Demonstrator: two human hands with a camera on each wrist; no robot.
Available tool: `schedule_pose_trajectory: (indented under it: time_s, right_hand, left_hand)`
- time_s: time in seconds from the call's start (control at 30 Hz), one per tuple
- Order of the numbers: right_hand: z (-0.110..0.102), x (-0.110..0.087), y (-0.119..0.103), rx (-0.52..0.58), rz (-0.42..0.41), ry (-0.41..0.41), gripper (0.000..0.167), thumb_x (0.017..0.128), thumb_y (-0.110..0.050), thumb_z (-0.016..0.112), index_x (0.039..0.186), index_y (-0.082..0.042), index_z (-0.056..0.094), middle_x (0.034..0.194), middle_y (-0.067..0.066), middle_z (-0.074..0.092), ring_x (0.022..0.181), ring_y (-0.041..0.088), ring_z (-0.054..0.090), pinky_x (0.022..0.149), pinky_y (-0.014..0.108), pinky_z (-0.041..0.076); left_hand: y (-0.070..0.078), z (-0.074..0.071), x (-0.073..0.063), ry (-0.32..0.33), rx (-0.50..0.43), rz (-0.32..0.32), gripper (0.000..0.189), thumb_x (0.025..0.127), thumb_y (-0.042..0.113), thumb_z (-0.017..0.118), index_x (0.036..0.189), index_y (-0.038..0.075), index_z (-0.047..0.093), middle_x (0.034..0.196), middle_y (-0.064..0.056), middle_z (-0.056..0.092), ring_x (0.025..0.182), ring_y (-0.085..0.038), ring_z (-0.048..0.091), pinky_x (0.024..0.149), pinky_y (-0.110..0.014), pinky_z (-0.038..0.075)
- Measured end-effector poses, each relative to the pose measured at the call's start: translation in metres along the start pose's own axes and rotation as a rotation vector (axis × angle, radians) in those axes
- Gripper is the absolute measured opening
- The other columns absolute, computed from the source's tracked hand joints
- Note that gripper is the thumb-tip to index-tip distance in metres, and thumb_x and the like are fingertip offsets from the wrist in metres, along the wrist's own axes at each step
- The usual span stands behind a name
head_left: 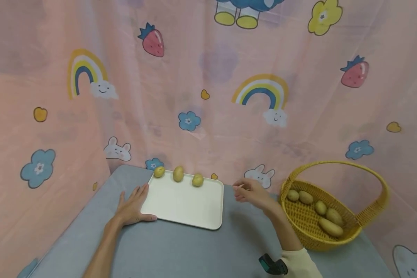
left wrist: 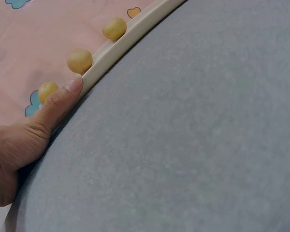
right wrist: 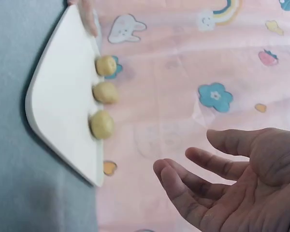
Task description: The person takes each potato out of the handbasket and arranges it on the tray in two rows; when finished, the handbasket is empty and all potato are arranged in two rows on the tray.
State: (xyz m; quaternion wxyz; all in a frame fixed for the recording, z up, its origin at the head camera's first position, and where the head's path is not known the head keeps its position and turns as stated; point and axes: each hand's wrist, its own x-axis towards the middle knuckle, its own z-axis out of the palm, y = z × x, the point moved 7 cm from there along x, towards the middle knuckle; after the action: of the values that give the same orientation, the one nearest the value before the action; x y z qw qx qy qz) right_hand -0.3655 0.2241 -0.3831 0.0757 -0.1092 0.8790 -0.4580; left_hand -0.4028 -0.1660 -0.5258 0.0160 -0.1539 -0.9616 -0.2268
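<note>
A white rectangular tray (head_left: pixel 184 202) lies on the grey table, with three potatoes along its far edge: a left one (head_left: pixel 159 172), a middle one (head_left: pixel 178 174) and a right one (head_left: pixel 197 180). My left hand (head_left: pixel 132 206) rests at the tray's left side, fingers spread; in the left wrist view its thumb (left wrist: pixel 63 99) lies against the near rim. Just off the tray's right edge, my right hand (head_left: pixel 251 193) hovers with loosely bent fingers. Its fingers (right wrist: pixel 183 193) hold nothing in the right wrist view.
To the right stands a yellow woven basket (head_left: pixel 300 235) with a tall handle (head_left: pixel 337 164). Several potatoes (head_left: pixel 330 227) lie inside it. A pink patterned curtain (head_left: pixel 208 143) hangs behind the grey table (head_left: pixel 180 251). The right wrist wears a dark band (head_left: pixel 272 265).
</note>
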Motion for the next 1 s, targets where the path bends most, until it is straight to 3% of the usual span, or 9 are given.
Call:
schedule_pose_trajectory:
  time_s: [0.2,0.33,0.57,0.63,0.8,1.0]
  right_hand:
    - [-0.036,-0.024,0.012,0.017,0.002,0.017,0.033,0.108,-0.021,0.056,0.123,0.008,0.061,0.102,0.018,0.07,0.088,0.018,0.072,0.084,0.032,0.064]
    - [-0.062,-0.035,0.025,0.032,0.05,0.098,0.031,0.109,-0.024,0.056,0.113,0.006,0.064,0.095,0.011,0.07,0.084,0.017,0.071,0.077,0.026,0.062]
    - [-0.117,-0.053,0.057,0.001,0.17,0.233,0.034,0.11,-0.03,0.053,0.099,0.0,0.063,0.085,0.0,0.067,0.077,0.011,0.066,0.071,0.026,0.059]
    - [-0.133,-0.054,0.071,-0.002,0.196,0.265,0.037,0.111,-0.032,0.051,0.103,0.002,0.062,0.085,-0.002,0.067,0.077,0.01,0.065,0.07,0.025,0.058]
    - [-0.165,-0.049,0.109,-0.011,0.288,0.322,0.05,0.111,-0.029,0.045,0.133,0.015,0.051,0.086,-0.004,0.069,0.075,0.004,0.066,0.07,0.023,0.061]
    - [-0.178,-0.036,0.136,-0.02,0.373,0.254,0.061,0.11,-0.025,0.043,0.146,0.024,0.035,0.096,0.009,0.072,0.078,0.004,0.07,0.076,0.025,0.064]
  left_hand:
    - [-0.002,-0.004,-0.001,0.006,-0.004,-0.002,0.134,0.072,0.07,0.083,0.164,-0.006,0.02,0.172,-0.026,0.022,0.157,-0.054,0.022,0.118,-0.083,0.0]
    - [-0.002,-0.007,-0.002,0.021,-0.009,-0.005,0.134,0.072,0.069,0.084,0.163,-0.007,0.02,0.171,-0.027,0.023,0.157,-0.055,0.022,0.118,-0.083,0.0]
    - [0.0,-0.006,-0.002,0.017,-0.019,0.002,0.135,0.073,0.07,0.082,0.164,-0.006,0.019,0.172,-0.027,0.022,0.157,-0.055,0.021,0.118,-0.083,-0.001]
    - [0.0,-0.006,-0.002,0.017,-0.02,0.001,0.135,0.072,0.07,0.083,0.164,-0.006,0.02,0.172,-0.027,0.022,0.157,-0.055,0.022,0.117,-0.083,-0.001]
    - [0.001,-0.005,-0.002,0.012,-0.025,-0.006,0.134,0.073,0.069,0.083,0.164,-0.006,0.02,0.172,-0.027,0.022,0.157,-0.055,0.021,0.118,-0.083,-0.001]
    - [-0.001,-0.004,-0.002,0.003,-0.019,-0.01,0.134,0.073,0.07,0.082,0.164,-0.006,0.02,0.172,-0.026,0.022,0.157,-0.054,0.021,0.118,-0.083,-0.001]
